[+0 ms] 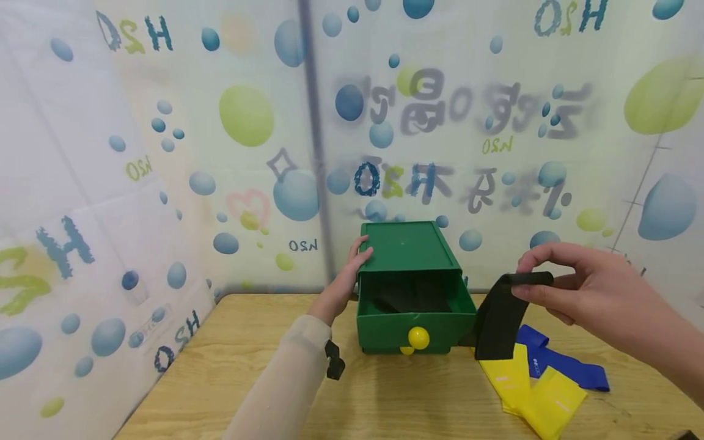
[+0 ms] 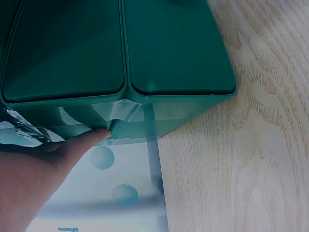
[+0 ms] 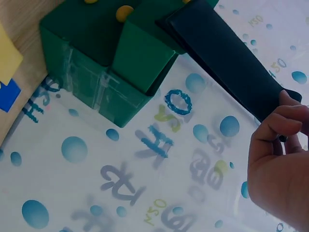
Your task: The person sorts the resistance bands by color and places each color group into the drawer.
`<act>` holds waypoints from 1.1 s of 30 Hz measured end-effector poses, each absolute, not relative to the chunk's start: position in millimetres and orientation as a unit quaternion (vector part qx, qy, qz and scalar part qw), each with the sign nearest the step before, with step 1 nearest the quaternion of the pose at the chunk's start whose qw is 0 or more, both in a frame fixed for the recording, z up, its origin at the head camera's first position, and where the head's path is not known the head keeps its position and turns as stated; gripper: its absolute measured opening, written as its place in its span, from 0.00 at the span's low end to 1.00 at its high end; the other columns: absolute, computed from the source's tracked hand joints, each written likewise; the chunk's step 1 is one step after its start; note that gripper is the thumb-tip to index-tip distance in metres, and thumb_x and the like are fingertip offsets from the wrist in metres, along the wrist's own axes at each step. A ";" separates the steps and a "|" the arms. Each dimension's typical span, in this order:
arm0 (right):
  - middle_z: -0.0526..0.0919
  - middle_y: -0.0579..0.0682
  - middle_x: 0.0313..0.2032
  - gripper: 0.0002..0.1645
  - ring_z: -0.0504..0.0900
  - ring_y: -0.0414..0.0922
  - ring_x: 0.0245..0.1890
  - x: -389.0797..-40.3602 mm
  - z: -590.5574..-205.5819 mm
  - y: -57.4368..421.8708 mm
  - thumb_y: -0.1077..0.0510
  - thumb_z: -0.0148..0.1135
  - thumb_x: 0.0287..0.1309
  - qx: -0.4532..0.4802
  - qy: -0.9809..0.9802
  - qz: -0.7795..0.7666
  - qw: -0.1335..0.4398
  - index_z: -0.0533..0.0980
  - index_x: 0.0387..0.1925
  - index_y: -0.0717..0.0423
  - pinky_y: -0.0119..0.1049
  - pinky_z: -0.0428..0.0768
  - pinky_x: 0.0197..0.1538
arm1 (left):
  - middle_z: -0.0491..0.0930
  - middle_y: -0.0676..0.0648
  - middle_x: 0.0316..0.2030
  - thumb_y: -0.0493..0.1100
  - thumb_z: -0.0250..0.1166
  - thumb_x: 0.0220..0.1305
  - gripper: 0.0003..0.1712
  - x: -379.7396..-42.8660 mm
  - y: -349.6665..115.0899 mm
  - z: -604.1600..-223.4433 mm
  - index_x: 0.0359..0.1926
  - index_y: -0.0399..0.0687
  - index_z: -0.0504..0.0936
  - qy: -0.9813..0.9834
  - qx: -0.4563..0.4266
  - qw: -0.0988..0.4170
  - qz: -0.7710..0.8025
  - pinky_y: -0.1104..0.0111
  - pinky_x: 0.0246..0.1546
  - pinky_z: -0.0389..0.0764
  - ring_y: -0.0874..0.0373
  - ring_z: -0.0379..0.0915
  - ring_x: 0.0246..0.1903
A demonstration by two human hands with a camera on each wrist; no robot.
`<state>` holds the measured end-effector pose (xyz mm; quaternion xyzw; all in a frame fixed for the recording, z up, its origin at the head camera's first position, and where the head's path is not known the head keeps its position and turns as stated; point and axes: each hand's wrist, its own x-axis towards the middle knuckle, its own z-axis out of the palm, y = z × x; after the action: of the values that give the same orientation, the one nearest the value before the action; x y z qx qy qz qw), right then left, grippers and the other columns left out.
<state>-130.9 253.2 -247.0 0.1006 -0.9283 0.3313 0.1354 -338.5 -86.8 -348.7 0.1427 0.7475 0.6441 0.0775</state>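
A green box with drawers (image 1: 407,247) stands on the table, its upper drawer (image 1: 385,327) pulled out and dark material (image 1: 412,296) lying inside. My left hand (image 1: 348,275) rests against the box's left side, fingertips over the top edge. In the left wrist view, the thumb (image 2: 84,142) lies along the taped face of the box. Right of the drawer, my right hand (image 1: 583,284) pinches one end of a black exercise band (image 1: 500,324) between thumb and fingers. The band hangs in a flat loop beside the drawer front; the right wrist view shows it stretching toward the box.
Yellow bands (image 1: 550,397) and a blue band (image 1: 572,366) lie on the wooden table (image 1: 220,379), to the right of the box. Yellow round knobs (image 1: 418,338) stick out from the drawer fronts. A printed curtain (image 1: 264,256) hangs close behind the table.
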 end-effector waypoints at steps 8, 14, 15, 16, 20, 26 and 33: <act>0.78 0.49 0.21 0.19 0.79 0.49 0.22 -143.1 -234.4 234.2 0.47 0.71 0.68 0.117 -0.923 0.351 0.104 0.76 0.55 0.45 0.41 0.66 0.21 | 0.35 0.49 0.87 0.71 0.46 0.78 0.39 -337.2 -86.7 -347.9 0.83 0.82 0.45 0.747 0.144 0.077 0.644 0.24 0.64 0.68 0.33 0.45 0.82; 0.90 0.51 0.36 0.15 0.88 0.44 0.32 -159.1 -232.5 221.0 0.56 0.70 0.69 0.161 -0.903 0.385 0.099 0.78 0.54 0.53 0.34 0.87 0.38 | 0.33 0.51 0.87 0.71 0.46 0.78 0.39 -336.3 -87.4 -348.6 0.83 0.82 0.45 0.747 0.141 0.076 0.646 0.24 0.65 0.66 0.34 0.44 0.83; 0.91 0.52 0.39 0.14 0.90 0.43 0.33 -161.6 -232.3 219.3 0.58 0.69 0.70 0.165 -0.900 0.391 0.099 0.78 0.53 0.53 0.35 0.88 0.41 | 0.33 0.51 0.87 0.71 0.46 0.78 0.39 -336.3 -87.5 -348.8 0.83 0.82 0.45 0.746 0.141 0.076 0.646 0.24 0.65 0.66 0.34 0.43 0.83; 0.91 0.53 0.42 0.14 0.91 0.43 0.35 -164.0 -232.2 217.7 0.59 0.69 0.70 0.166 -0.898 0.396 0.098 0.77 0.53 0.54 0.35 0.89 0.42 | 0.33 0.51 0.87 0.71 0.46 0.77 0.39 -336.4 -87.5 -348.9 0.83 0.82 0.46 0.746 0.141 0.076 0.646 0.24 0.65 0.66 0.34 0.43 0.83; 0.87 0.60 0.52 0.12 0.92 0.43 0.41 -175.0 -234.2 210.6 0.64 0.65 0.71 0.179 -0.882 0.426 0.088 0.77 0.53 0.58 0.37 0.91 0.45 | 0.33 0.51 0.87 0.72 0.46 0.77 0.40 -336.2 -87.9 -349.4 0.83 0.82 0.45 0.746 0.146 0.076 0.645 0.24 0.66 0.65 0.34 0.41 0.83; 0.83 0.63 0.53 0.10 0.92 0.47 0.46 -189.9 -237.5 197.4 0.68 0.63 0.70 0.192 -0.875 0.439 0.072 0.77 0.51 0.62 0.38 0.91 0.47 | 0.33 0.50 0.87 0.72 0.46 0.77 0.39 -336.5 -87.8 -349.1 0.83 0.82 0.45 0.746 0.145 0.075 0.646 0.23 0.65 0.66 0.33 0.43 0.83; 0.85 0.63 0.52 0.10 0.93 0.49 0.44 -202.5 -239.4 181.3 0.66 0.65 0.69 0.197 -0.879 0.430 0.063 0.79 0.50 0.61 0.42 0.90 0.50 | 0.32 0.51 0.87 0.72 0.46 0.77 0.40 -338.1 -87.4 -349.8 0.83 0.82 0.45 0.745 0.143 0.075 0.647 0.23 0.64 0.66 0.33 0.41 0.84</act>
<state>-202.5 181.3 -239.4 0.1974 -0.8786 0.4303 0.0629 -338.1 -87.4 -349.8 0.1428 0.7451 0.6472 0.0749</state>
